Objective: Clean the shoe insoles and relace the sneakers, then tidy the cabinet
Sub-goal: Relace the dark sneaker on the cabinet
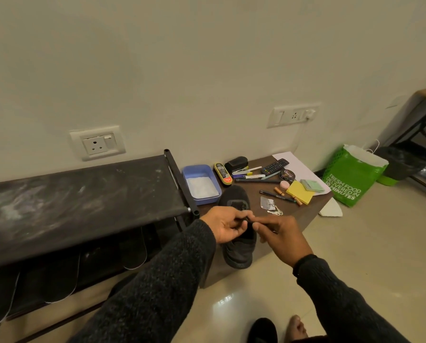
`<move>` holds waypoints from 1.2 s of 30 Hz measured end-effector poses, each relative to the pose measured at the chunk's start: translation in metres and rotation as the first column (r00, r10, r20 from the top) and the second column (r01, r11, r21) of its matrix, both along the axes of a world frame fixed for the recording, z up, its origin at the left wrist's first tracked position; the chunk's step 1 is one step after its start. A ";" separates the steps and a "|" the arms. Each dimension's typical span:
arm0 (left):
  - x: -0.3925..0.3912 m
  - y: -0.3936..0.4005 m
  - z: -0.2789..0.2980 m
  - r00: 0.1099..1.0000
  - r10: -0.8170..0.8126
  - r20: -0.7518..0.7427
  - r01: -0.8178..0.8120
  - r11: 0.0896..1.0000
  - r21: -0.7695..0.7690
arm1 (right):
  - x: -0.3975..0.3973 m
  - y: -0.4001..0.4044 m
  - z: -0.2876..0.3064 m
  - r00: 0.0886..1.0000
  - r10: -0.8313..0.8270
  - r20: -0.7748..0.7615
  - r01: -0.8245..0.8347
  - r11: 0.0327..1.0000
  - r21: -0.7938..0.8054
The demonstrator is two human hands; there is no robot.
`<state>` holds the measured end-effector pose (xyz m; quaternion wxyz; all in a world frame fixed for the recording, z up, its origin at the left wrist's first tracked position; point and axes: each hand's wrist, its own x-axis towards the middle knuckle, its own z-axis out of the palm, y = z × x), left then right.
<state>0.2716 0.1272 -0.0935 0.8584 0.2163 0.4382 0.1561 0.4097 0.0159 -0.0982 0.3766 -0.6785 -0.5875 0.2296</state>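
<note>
**Inspector:** Your left hand (228,225) and right hand (280,233) meet fingertip to fingertip over the black sneaker (239,233), fingers curled. Something dark sits pinched between them; I cannot tell if it is a lace.

**Operator:** Where is the shoe?

**Inspector:** On the brown cabinet top (303,214), heel overhanging your near edge, toe beside the blue tub (201,183). The shoe rack (83,201) crowds your left; black insoles (133,248) hang below it. Bare floor (355,243) opens rightward toward the green bag (350,177).
</note>
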 end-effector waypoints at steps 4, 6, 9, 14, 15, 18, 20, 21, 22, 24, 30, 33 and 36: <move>0.009 -0.018 -0.020 0.982 0.119 -0.149 -0.072 0.954 0.291 | -0.007 0.012 -0.012 0.907 -0.308 -0.286 0.292 0.951 -0.097; 0.013 -0.026 -0.036 0.961 0.188 -0.205 -0.073 0.881 0.468 | -0.009 0.024 -0.019 0.842 -0.425 -0.332 0.390 0.905 -0.168; 0.019 -0.032 -0.050 0.885 0.289 -0.365 0.012 0.769 0.639 | -0.011 0.041 -0.031 0.857 -0.458 -0.239 0.419 0.887 -0.196; 0.018 -0.029 -0.038 0.709 0.223 -0.669 0.422 0.626 0.656 | -0.011 0.054 -0.040 0.922 -0.388 0.025 0.385 0.902 -0.195; 0.021 -0.026 -0.034 0.701 0.167 -0.693 0.467 0.627 0.623 | -0.010 0.054 -0.041 0.931 -0.357 0.069 0.364 0.912 -0.191; 0.026 -0.017 -0.028 0.691 0.007 -0.723 0.551 0.641 0.533 | -0.007 0.050 -0.045 0.955 -0.250 0.163 0.281 0.936 -0.214; 0.030 -0.012 -0.029 0.698 -0.086 -0.711 0.576 0.658 0.486 | -0.007 0.046 -0.046 0.971 -0.164 0.174 0.205 0.945 -0.253; 0.032 -0.010 -0.029 0.706 -0.125 -0.697 0.574 0.677 0.461 | -0.006 0.045 -0.045 0.976 -0.134 0.174 0.177 0.948 -0.264; 0.034 -0.009 -0.029 0.730 -0.154 -0.666 0.553 0.706 0.443 | -0.006 0.044 -0.045 0.977 -0.117 0.177 0.163 0.948 -0.272; 0.035 -0.006 -0.030 0.827 -0.188 -0.530 0.435 0.810 0.392 | -0.003 0.043 -0.044 0.978 -0.105 0.181 0.152 0.950 -0.274; 0.024 -0.013 -0.034 0.960 -0.085 -0.268 0.151 0.960 0.236 | -0.005 0.047 -0.047 0.958 -0.171 0.229 0.222 0.951 -0.215; 0.023 -0.018 -0.036 0.968 -0.057 -0.243 0.121 0.958 0.258 | -0.009 0.051 -0.053 0.932 -0.259 0.252 0.304 0.940 -0.157; 0.024 -0.018 -0.037 0.938 -0.066 -0.341 0.189 0.920 0.344 | -0.013 0.052 -0.060 0.909 -0.232 0.347 0.293 0.946 -0.136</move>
